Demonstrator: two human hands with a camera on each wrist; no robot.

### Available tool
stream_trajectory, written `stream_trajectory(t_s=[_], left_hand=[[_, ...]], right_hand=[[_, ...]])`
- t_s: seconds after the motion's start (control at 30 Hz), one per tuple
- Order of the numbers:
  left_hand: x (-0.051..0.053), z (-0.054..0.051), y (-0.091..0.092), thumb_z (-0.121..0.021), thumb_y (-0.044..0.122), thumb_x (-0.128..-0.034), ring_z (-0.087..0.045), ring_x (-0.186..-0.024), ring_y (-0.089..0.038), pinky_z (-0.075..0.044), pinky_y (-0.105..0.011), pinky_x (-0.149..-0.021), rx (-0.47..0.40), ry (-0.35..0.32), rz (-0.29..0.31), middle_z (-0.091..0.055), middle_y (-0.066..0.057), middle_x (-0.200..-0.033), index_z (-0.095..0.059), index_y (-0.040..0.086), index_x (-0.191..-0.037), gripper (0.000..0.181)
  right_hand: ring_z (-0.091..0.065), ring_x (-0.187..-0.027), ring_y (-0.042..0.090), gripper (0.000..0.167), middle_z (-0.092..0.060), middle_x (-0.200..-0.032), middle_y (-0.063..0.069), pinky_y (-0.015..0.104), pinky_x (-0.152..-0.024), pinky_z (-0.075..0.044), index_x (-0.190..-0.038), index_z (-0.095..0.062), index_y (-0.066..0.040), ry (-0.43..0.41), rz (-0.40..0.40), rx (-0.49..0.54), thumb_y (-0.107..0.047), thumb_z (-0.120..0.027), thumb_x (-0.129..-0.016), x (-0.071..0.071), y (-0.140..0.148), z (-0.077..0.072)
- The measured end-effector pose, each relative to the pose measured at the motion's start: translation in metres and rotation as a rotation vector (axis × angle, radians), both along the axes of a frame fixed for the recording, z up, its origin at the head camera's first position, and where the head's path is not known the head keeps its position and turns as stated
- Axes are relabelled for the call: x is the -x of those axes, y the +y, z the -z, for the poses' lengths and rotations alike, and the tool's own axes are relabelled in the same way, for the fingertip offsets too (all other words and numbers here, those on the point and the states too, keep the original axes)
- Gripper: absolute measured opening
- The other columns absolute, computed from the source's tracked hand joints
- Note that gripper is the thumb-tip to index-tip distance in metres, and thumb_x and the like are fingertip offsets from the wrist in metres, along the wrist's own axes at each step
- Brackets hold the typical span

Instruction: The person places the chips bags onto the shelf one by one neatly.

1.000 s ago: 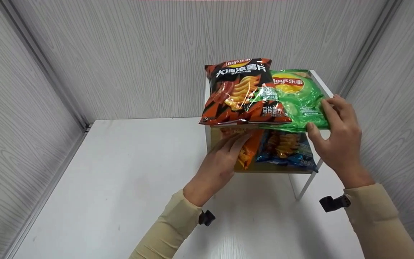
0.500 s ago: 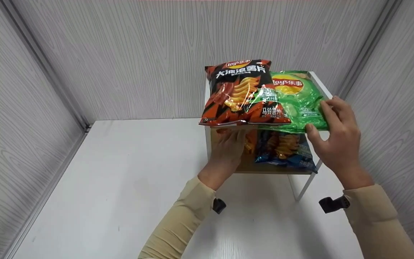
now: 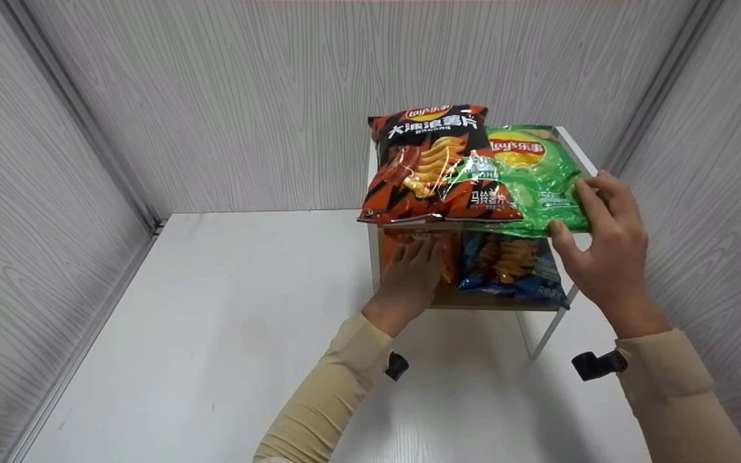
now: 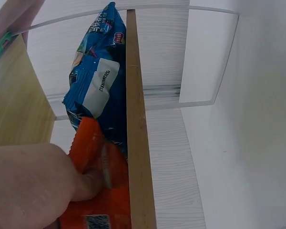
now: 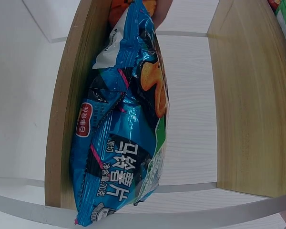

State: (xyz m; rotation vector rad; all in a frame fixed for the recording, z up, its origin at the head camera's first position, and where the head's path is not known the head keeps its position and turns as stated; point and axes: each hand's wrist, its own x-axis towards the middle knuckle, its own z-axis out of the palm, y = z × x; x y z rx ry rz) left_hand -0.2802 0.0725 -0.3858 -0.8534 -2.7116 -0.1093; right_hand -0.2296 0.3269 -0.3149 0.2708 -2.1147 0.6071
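Observation:
In the head view, my left hand (image 3: pixel 409 280) is inside the lower level of a small two-level rack (image 3: pixel 544 335), on an orange chip bag (image 3: pixel 450 252). The left wrist view shows the thumb pressed into this bag (image 4: pixel 107 205); the fingertips' undersides are hidden. Beside it lies a blue chip bag (image 3: pixel 513 265), on the wooden board (image 5: pixel 62 124). Up on the top level, my right hand (image 3: pixel 608 238) holds the front right corner of a green chip bag (image 3: pixel 531 180), thumb at the front edge. A red-and-black chip bag (image 3: pixel 435 167) overlaps the green one.
The rack stands on a white table (image 3: pixel 248 321), near the grey wood-patterned back wall (image 3: pixel 280 103). Another panel wall (image 3: pixel 718 212) rises at the right. White table surface stretches left of the rack. The upper board (image 5: pixel 252 105) hangs over the lower level.
My left hand has shifted right and deeper into the lower level. The orange chip bag, tilted a second ago, now lies flatter on the left side. The right hand has stayed put.

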Motion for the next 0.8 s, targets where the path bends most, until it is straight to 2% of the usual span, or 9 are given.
stream_trajectory(t_s=[0.13, 0.27, 0.37, 0.47, 0.57, 0.67, 0.73, 0.8], left_hand=[[-0.001, 0.002, 0.0, -0.071, 0.02, -0.0894, -0.032, -0.149, -0.03, -0.028, -0.053, -0.12, 0.066, -0.088, -0.029, -0.031, -0.01, -0.162, -0.028, 0.01, -0.156, 0.08], [-0.001, 0.003, 0.001, -0.061, 0.036, -0.0941, -0.017, -0.154, -0.03, -0.014, -0.054, -0.124, 0.047, -0.22, -0.051, -0.017, -0.008, -0.167, -0.018, 0.013, -0.159, 0.081], [-0.003, 0.004, 0.001, -0.055, 0.048, -0.094, -0.009, -0.156, -0.03, -0.007, -0.054, -0.125, 0.027, -0.272, -0.051, -0.01, -0.008, -0.168, -0.013, 0.013, -0.16, 0.086], [-0.006, 0.008, -0.001, -0.058, 0.051, -0.0914, -0.007, -0.156, -0.03, -0.005, -0.055, -0.125, 0.012, -0.228, -0.024, -0.01, -0.009, -0.168, -0.012, 0.013, -0.16, 0.091], [-0.01, 0.011, -0.003, -0.062, 0.05, -0.09, -0.013, -0.155, -0.032, -0.011, -0.055, -0.124, -0.022, -0.112, 0.034, -0.016, -0.011, -0.167, -0.018, 0.011, -0.159, 0.09], [-0.014, 0.012, -0.006, -0.061, 0.045, -0.0917, -0.02, -0.153, -0.033, -0.017, -0.055, -0.123, -0.053, 0.001, 0.094, -0.021, -0.013, -0.165, -0.026, 0.009, -0.157, 0.082], [-0.016, 0.011, -0.008, -0.058, 0.043, -0.0933, -0.022, -0.152, -0.034, -0.021, -0.054, -0.123, -0.065, 0.04, 0.12, -0.023, -0.014, -0.164, -0.029, 0.008, -0.156, 0.077], [-0.019, 0.008, -0.011, -0.055, 0.041, -0.0948, -0.023, -0.152, -0.034, -0.022, -0.053, -0.123, -0.073, 0.043, 0.138, -0.024, -0.014, -0.164, -0.03, 0.008, -0.155, 0.073]], right_hand=[[-0.042, -0.141, 0.032, 0.063, -0.053, -0.137, 0.02, 0.056, -0.113, -0.038, -0.135, -0.058, 0.002, -0.011, 0.002, -0.007, -0.033, -0.064, -0.083, 0.0, 0.0, 0.0], [-0.042, -0.141, 0.032, 0.063, -0.053, -0.136, 0.021, 0.056, -0.113, -0.038, -0.135, -0.058, 0.002, -0.006, 0.004, -0.013, -0.034, -0.063, -0.083, 0.0, 0.0, 0.0], [-0.041, -0.142, 0.031, 0.063, -0.052, -0.137, 0.021, 0.055, -0.114, -0.038, -0.135, -0.058, 0.003, -0.009, -0.002, -0.009, -0.033, -0.063, -0.084, -0.001, 0.0, 0.0], [-0.041, -0.141, 0.031, 0.062, -0.051, -0.138, 0.02, 0.055, -0.112, -0.04, -0.136, -0.057, 0.002, -0.019, -0.006, -0.007, -0.032, -0.063, -0.085, -0.001, 0.0, 0.0], [-0.042, -0.14, 0.031, 0.062, -0.051, -0.139, 0.02, 0.057, -0.11, -0.041, -0.136, -0.057, 0.002, -0.025, -0.004, -0.004, -0.031, -0.064, -0.084, -0.002, 0.0, 0.0], [-0.042, -0.14, 0.032, 0.063, -0.051, -0.139, 0.02, 0.057, -0.109, -0.04, -0.136, -0.057, 0.002, -0.027, 0.0, -0.007, -0.031, -0.064, -0.084, -0.002, 0.001, 0.0], [-0.042, -0.14, 0.032, 0.063, -0.051, -0.139, 0.02, 0.058, -0.11, -0.04, -0.136, -0.057, 0.002, -0.028, 0.002, -0.007, -0.031, -0.064, -0.084, -0.002, 0.001, -0.001], [-0.042, -0.14, 0.031, 0.063, -0.051, -0.139, 0.02, 0.058, -0.11, -0.04, -0.136, -0.057, 0.002, -0.029, 0.002, -0.006, -0.032, -0.064, -0.084, -0.002, 0.001, -0.001]])
